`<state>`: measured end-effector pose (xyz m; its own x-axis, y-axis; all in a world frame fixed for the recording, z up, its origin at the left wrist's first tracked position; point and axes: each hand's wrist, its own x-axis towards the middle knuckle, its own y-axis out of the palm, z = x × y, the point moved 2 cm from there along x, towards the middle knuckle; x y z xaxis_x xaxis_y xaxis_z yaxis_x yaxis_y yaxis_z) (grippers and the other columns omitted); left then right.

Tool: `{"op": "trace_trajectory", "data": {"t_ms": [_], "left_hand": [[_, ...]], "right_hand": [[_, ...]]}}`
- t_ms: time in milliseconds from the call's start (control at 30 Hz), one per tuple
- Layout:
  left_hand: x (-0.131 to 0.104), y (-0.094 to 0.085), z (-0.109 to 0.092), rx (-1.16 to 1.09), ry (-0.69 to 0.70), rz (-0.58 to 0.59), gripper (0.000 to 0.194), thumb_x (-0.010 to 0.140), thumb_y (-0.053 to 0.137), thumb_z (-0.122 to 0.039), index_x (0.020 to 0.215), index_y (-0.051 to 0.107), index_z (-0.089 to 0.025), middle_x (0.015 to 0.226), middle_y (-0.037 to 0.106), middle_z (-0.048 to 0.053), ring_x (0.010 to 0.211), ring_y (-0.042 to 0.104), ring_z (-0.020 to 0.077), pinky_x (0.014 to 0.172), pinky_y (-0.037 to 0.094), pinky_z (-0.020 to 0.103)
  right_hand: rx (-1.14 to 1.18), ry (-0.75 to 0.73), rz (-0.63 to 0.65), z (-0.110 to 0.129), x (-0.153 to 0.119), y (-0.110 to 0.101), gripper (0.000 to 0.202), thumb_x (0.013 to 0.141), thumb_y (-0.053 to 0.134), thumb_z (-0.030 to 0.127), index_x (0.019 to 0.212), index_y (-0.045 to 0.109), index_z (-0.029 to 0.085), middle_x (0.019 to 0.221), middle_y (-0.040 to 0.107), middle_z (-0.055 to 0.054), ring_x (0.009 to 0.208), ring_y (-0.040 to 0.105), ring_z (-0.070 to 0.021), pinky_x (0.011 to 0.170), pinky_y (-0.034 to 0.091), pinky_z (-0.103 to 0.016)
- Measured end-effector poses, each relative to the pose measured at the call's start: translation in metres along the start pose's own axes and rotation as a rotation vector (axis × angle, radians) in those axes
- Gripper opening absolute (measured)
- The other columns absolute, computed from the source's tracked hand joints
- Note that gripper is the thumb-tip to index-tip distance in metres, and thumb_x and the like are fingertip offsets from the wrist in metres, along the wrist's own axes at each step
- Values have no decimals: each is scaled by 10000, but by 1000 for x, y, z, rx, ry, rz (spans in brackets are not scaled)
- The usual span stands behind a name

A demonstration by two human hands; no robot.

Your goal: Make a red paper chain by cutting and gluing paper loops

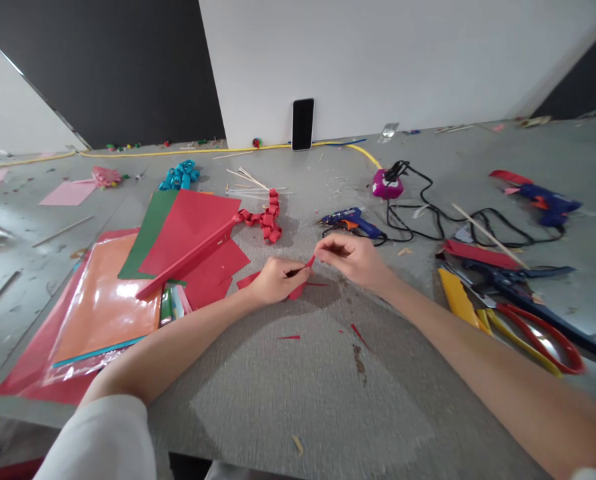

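Left hand (279,280) had thumb and fingers pinched on the small red paper piece (298,289), its other fingers curled. Right hand (345,259) pinched the piece's upper tip, thumb to index, other fingers loosely bent. Hands were close together, paper between them, just above the gray table (288,393). Blue glue gun (354,221) lay just beyond the right hand, red scraps (289,337) nearer the wearer.
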<state>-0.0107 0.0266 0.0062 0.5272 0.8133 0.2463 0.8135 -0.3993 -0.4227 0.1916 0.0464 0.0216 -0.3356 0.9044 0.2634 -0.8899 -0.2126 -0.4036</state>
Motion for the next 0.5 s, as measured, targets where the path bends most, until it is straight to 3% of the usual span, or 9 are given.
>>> {"op": "trace_trajectory", "data": {"t_ms": [100,300,367,500], "left_hand": [[-1,3,-1,138,115,-84,468,1007,528,-295,568,414,-180,567,328,-51,547,330,81,551,280,248],[-3,2,0,240,267,-289,265,1008,628,-272,781,705,-160,702,637,30,646,572,117,626,453,238],[-4,2,0,239,313,-330,220,1015,636,-271,856,747,-167,723,681,43,676,614,130,655,495,247],[-6,3,-2,248,385,-342,257,1036,627,-257,826,751,-174,683,678,37,665,613,136,652,509,262]], "right_hand": [[-12,-12,-10,2,-1,0,411,920,701,621,862,743,216,741,693,-30,663,602,-169,621,466,-307],[6,-60,-16,9,-7,7,342,962,685,555,876,733,228,755,691,-15,679,607,-163,667,470,-308],[23,-70,-28,10,-9,11,322,973,679,536,879,726,232,753,688,-10,678,608,-160,667,472,-304],[28,-105,-81,10,-13,15,292,986,675,505,879,713,236,775,695,-12,704,617,-161,675,476,-300]]}}
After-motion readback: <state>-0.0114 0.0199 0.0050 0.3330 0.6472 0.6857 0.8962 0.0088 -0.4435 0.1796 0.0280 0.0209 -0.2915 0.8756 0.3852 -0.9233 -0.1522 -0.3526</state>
